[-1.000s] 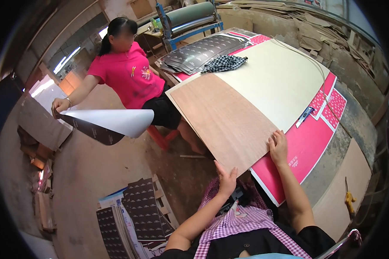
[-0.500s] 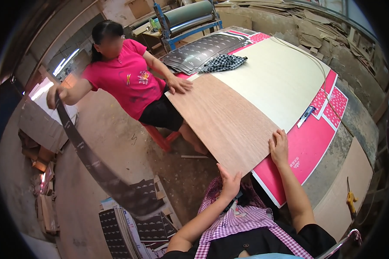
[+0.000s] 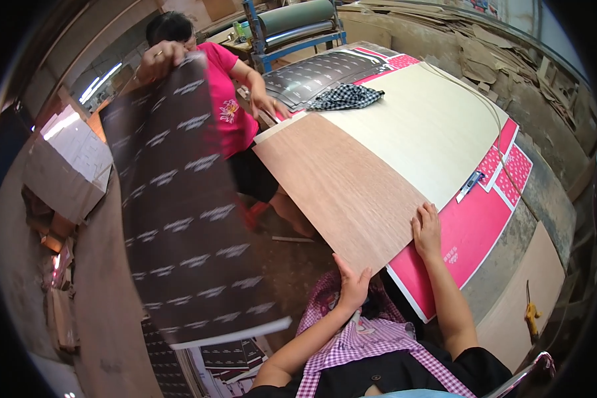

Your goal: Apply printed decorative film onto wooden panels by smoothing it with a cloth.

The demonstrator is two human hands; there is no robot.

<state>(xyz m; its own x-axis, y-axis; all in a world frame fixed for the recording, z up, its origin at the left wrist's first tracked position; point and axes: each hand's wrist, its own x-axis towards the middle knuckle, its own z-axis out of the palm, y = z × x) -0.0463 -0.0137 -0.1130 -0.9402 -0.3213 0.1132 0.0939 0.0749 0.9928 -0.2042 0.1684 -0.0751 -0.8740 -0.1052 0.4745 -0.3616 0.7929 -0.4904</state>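
My left hand point(image 3: 353, 286) grips the near corner of a thin plywood board point(image 3: 335, 182). My right hand point(image 3: 428, 233) grips the board's near edge farther right, fingertips on its top. The board lies on the table over a cream sheet point(image 3: 418, 126). Pink printed sheets point(image 3: 454, 249) show to the right under them, with a utility knife point(image 3: 469, 186) on top. To the left, another person point(image 3: 225, 116) in a pink shirt holds up a large dark brown printed sheet point(image 3: 176, 205) by its top edge. That person's other hand point(image 3: 268, 103) is by the board's far end.
A checked cloth point(image 3: 345, 97) and stacked dark sheets point(image 3: 318, 76) lie at the table's far side, with a roller machine point(image 3: 292, 26) behind. A pale board point(image 3: 507, 315) with a yellow-handled tool point(image 3: 532, 315) is at right. Cardboard scraps point(image 3: 484, 46) line the back wall.
The other person's dark sheet has swung up and rightward, now spread open beside the board. That person has leaned rightward, the free hand reaching toward the table. My hands stay on the board.
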